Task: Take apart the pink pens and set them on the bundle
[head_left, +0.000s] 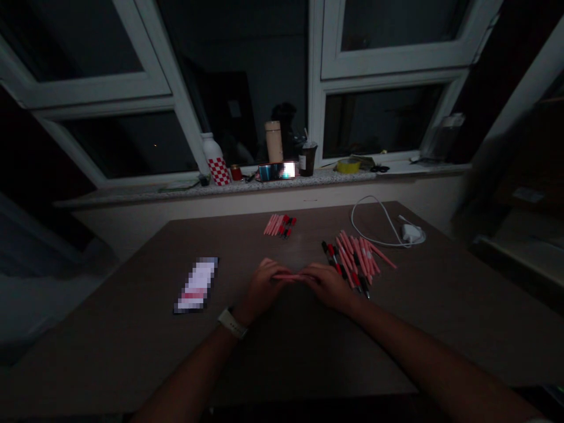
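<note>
Beside the right hand [330, 286], a heap of pink pens [355, 258]

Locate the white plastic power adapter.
In the head view, the white plastic power adapter lies at the far right of the brown table, beside the pink pen pile.

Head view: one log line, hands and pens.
left hand: holds pink pen | right hand: holds same pen | nearby: pile of pens

Pens [355, 258] pink, red+blk tips; bottle [219, 169] red/wht checks; tape [348, 167] yellow.
</note>
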Demonstrator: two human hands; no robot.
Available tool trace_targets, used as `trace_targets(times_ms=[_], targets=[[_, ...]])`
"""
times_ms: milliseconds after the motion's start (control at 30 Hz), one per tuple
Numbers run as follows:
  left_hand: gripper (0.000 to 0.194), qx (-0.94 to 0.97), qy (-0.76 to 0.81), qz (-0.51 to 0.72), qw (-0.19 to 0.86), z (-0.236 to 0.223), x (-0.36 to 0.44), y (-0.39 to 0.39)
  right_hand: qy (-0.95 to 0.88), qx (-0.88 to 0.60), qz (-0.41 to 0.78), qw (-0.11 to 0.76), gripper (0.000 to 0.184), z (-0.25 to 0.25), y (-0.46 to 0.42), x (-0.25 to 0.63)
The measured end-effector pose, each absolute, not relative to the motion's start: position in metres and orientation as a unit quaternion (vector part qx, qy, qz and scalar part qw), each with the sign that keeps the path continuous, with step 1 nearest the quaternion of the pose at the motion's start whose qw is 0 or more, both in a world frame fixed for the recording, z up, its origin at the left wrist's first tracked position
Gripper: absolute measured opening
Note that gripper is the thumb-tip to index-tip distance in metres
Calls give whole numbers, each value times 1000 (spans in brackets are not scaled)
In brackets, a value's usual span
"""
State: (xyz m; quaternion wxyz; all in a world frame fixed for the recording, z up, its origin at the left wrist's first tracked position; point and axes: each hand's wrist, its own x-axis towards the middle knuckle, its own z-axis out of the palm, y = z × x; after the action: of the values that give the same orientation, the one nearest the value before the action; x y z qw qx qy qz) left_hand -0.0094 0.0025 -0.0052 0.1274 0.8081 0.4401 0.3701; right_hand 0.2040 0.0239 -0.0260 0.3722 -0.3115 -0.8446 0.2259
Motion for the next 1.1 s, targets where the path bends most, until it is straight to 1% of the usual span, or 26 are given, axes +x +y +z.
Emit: trace_targets(times_ms=[233, 333, 400, 467, 533, 667, 700, 767, 867, 1033, 1100], targets=[[20, 844, 417, 324, 99, -8, -7, 0, -846, -351, 216, 337, 31, -32, 29, 203], [21, 832, 431, 338, 85, -7, -5, 0, -822, -355, 262, 360, 23, -34, 28, 200], [22, 823, 442, 347, 79, -6, -5, 0, -805, -357, 278, 385, 25, -33, 26, 199], [21, 818, 450, 351, 77, -5, -6, 2, -802, -358, 266, 397, 23, -31, 25, 199], [21, 818, 447, 353, 85, -5, -8, 3, -812, -357, 252, 387, 18, -28, 24, 200], [19, 832, 425, 342, 101, -6, -10, 5, -837, -364, 242, 329, 27, -25, 23, 202], [20, 831, 426, 342, 103, -6, -10, 5, -839, -368, 234, 325, 26, -25, 23, 202], [21, 821, 441, 349, 103, -6, -9, 5, -837, -374, 218, 336, 20, -25, 24, 202], [22, 810, 454, 357, 102, -6, -8, 5, -831, -382, 196, 354, 20, -27, 25, 203], [21, 822, 440, 343, 117, -9, -9, 7, -853, -368, 182, 322, 24, -30, 27, 205], [21, 816, 448, 347, 114, -9, -9, 8, -848, -372, 183, 330, 20, -30, 27, 205]])
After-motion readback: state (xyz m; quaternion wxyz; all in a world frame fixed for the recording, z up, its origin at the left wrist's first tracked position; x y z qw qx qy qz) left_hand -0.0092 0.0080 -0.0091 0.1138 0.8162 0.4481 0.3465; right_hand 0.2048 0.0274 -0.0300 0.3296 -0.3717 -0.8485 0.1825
